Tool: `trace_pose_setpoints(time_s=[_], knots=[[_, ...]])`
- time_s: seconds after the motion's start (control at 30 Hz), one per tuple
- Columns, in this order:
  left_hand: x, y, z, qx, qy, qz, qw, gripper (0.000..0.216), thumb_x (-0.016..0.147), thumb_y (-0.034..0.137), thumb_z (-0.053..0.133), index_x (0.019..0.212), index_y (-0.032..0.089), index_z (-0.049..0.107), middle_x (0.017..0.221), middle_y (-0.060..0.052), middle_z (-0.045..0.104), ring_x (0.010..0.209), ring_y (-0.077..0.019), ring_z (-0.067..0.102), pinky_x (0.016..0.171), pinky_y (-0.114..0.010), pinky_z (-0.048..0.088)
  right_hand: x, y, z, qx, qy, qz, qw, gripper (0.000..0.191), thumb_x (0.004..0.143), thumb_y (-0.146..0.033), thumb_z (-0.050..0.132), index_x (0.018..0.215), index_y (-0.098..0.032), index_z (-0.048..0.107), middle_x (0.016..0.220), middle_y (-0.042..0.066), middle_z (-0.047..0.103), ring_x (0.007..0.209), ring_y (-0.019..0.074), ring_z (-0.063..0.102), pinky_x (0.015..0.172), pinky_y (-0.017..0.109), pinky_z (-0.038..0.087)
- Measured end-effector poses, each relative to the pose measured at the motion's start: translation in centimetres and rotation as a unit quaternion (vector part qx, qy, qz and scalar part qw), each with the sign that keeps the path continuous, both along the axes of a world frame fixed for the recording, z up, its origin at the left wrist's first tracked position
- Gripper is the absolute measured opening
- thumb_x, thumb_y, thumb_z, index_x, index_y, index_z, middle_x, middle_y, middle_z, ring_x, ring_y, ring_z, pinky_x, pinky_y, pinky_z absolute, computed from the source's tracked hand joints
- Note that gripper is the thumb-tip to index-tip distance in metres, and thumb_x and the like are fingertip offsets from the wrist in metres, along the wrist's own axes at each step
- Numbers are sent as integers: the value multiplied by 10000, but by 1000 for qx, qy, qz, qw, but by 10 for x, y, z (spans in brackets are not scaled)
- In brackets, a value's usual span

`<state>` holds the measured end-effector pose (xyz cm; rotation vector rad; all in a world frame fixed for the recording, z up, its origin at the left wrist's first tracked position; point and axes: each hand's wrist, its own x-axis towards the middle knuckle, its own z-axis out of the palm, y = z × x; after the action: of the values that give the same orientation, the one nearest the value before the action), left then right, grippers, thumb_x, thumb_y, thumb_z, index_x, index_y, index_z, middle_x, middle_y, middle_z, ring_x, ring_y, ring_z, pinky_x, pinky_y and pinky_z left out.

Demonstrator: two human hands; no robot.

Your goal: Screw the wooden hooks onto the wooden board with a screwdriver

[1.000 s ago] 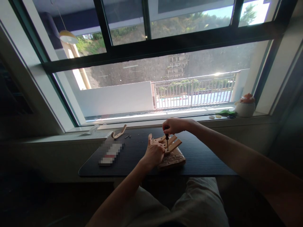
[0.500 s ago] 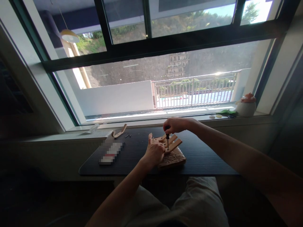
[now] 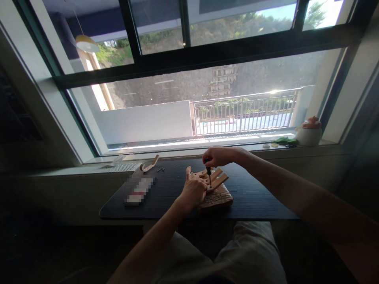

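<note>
My right hand (image 3: pixel 218 156) is closed around the handle of a screwdriver (image 3: pixel 210 177). The screwdriver points down, its tip on the nearest arm of a pale wooden piece (image 3: pixel 219 182) with several angled slats and dark holes. From the left, my left hand (image 3: pixel 194 190) grips this wooden piece, one finger sticking up and the others near the screwdriver's tip. Beneath the wood lies a brown, ridged block (image 3: pixel 217 198), its kind unclear. Parts of the wooden piece are hidden under my left hand.
On the dark table (image 3: pixel 257 201), toward the back left, lie a curved wooden hook (image 3: pixel 151 165) and a few small screws (image 3: pixel 160 169). A blurred-out flat item (image 3: pixel 139 192) lies left of my hands. A white pot (image 3: pixel 308 134) stands on the windowsill at right.
My right hand and the top of the screwdriver have shifted very slightly left, tilting the screwdriver a little. My left hand stays on the wooden piece.
</note>
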<state>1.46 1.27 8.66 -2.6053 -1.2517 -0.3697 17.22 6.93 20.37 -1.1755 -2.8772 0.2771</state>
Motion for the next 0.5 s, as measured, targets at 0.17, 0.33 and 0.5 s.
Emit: trace_pose_setpoints(time_s=[0.17,0.33,0.5], knots=[[0,2,-2,8,-2,1,1000,204,789,174,508,678,191,678,769,-22,674,897,-225,584,1063,-610,6,1,-3,-4,27,10,-7,1000,241,774,-273,525,912,-147,676,672,25,665,578,109,545,544,208,362],[-1,2,-3,7,3,1,1000,221,807,173,492,686,182,676,769,-27,676,872,-222,592,1063,-608,-9,1,-3,-6,43,13,-13,999,253,769,-297,526,917,-150,670,704,31,671,585,113,543,528,210,355],[-1,1,-1,1,4,3,1000,229,806,164,489,687,192,682,774,-28,677,888,-219,585,1062,-605,-20,0,-2,-4,48,13,-7,999,257,750,-264,538,938,-157,677,763,38,679,593,111,537,516,208,347]])
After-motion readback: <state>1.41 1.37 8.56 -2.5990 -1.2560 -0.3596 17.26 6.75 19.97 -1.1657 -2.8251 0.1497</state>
